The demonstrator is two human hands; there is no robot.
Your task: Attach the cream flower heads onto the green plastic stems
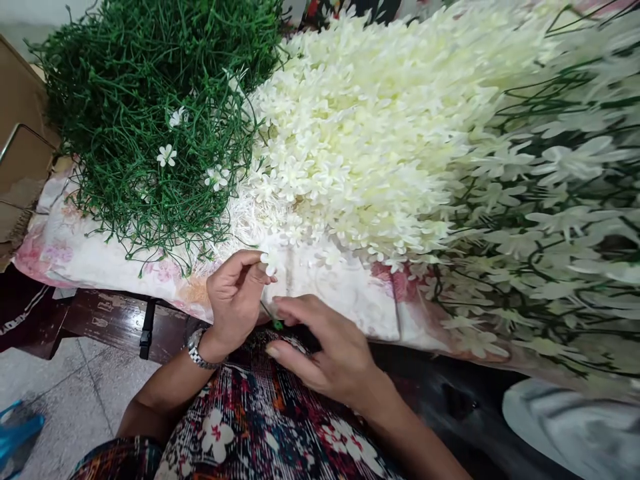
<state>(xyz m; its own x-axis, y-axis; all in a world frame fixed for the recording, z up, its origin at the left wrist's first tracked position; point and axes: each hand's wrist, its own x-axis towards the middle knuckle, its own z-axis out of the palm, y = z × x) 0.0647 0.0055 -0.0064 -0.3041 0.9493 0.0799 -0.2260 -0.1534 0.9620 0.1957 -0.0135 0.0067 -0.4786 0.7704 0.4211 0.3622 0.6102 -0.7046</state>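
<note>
My left hand (pixel 235 300), with a watch on its wrist, pinches a small white artificial flower (pixel 271 264) between thumb and fingertips. My right hand (pixel 320 347) is just below and to the right, its fingers closed on a thin green stem (pixel 274 321) that runs up toward the flower. Both hands hover over my lap, at the near edge of a floral cloth (pixel 75 253). Behind them lies a big heap of loose cream-white flowers (pixel 370 133). A tangled pile of bare green stems (pixel 150 113) lies to the left, with a few flowers stuck on it.
At the right, finished sprigs (pixel 560 220) with white flowers on green stems lie in a heap. A dark wooden edge (pixel 115 320) shows under the cloth. A cardboard box (pixel 20 127) stands far left, a blue bag (pixel 17 433) on the tiled floor.
</note>
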